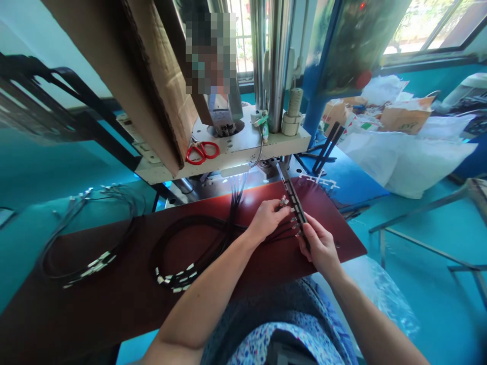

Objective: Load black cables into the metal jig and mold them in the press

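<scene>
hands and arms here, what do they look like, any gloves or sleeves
The left hand and right hand are bare, with no gloves. The left forearm and right forearm show no sleeves, and no watch or bracelet is visible.

The tabletop (125, 314) sweeps from lower left to right of centre, and there on its far left sits one cable coil (99, 261). Just left of centre, here's a second coil (198, 220)! Over to the slotted bar (292, 195), slanting right of centre, lower end in the right hand (321, 246), left hand (268, 220) just to its left. Behind the tabletop, upper centre, it's the machine bed (238, 147); scissors (206, 156) lie at its front edge, cardboard (171, 76) rising left of them. Upper right, sacks (403, 152); below those, right edge, a metal frame (422, 246).
</scene>
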A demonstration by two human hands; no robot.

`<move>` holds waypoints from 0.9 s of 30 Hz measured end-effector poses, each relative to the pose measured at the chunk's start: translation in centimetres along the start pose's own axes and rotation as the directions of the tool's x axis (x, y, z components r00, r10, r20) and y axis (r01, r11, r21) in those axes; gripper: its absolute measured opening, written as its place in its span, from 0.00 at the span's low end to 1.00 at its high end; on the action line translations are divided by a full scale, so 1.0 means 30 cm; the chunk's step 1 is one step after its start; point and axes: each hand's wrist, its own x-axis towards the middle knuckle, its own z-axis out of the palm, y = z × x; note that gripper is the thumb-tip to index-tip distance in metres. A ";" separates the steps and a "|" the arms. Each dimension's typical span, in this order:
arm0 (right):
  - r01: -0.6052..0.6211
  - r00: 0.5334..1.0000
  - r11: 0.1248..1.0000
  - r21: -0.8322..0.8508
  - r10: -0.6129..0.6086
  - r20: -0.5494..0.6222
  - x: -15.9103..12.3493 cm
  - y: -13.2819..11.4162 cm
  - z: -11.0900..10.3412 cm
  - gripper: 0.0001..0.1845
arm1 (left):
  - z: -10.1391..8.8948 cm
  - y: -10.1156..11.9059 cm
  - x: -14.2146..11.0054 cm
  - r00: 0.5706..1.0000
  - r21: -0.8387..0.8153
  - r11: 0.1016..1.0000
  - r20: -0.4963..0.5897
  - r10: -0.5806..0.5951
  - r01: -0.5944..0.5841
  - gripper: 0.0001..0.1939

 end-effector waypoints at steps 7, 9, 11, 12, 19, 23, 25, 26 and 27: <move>0.014 1.000 0.998 -0.064 -0.014 0.000 0.000 -0.003 0.018 0.29 | -0.006 0.000 -0.009 1.000 -0.032 0.999 -0.013 0.001 -0.002 0.11; 0.013 1.000 0.997 -0.070 -0.012 0.013 0.002 -0.003 0.017 0.28 | -0.013 0.002 -0.012 1.000 -0.050 0.999 -0.010 -0.008 0.007 0.11; -0.019 1.000 0.999 -0.045 0.019 -0.004 0.002 -0.004 0.015 0.27 | -0.023 0.005 -0.011 0.999 -0.113 0.993 0.012 -0.031 0.032 0.11; -0.036 0.999 0.999 -0.026 0.035 -0.018 0.002 -0.005 0.013 0.27 | -0.029 0.007 -0.009 0.999 -0.159 0.986 0.013 -0.040 0.041 0.11; -0.031 0.999 0.999 0.019 0.032 -0.021 -0.002 -0.002 0.001 0.30 | -0.041 0.001 0.022 0.997 -0.186 0.982 -0.059 -0.055 0.043 0.11; -0.027 1.000 0.999 0.026 0.027 0.001 0.000 -0.002 -0.004 0.29 | -0.036 0.001 0.026 0.997 -0.163 0.985 -0.035 -0.066 0.059 0.11; -0.017 0.999 1.000 0.018 0.016 0.037 -0.001 -0.004 -0.007 0.30 | -0.038 0.007 0.027 0.998 -0.173 0.983 -0.023 -0.061 0.056 0.11; -0.014 0.999 1.000 0.009 0.014 0.053 -0.001 -0.005 -0.008 0.30 | -0.041 0.011 0.027 0.998 -0.178 0.982 -0.014 -0.063 0.060 0.11; -0.012 0.998 1.000 -0.002 0.013 0.062 -0.002 -0.005 -0.009 0.30 | -0.044 0.015 0.028 0.998 -0.183 0.981 -0.006 -0.069 0.067 0.11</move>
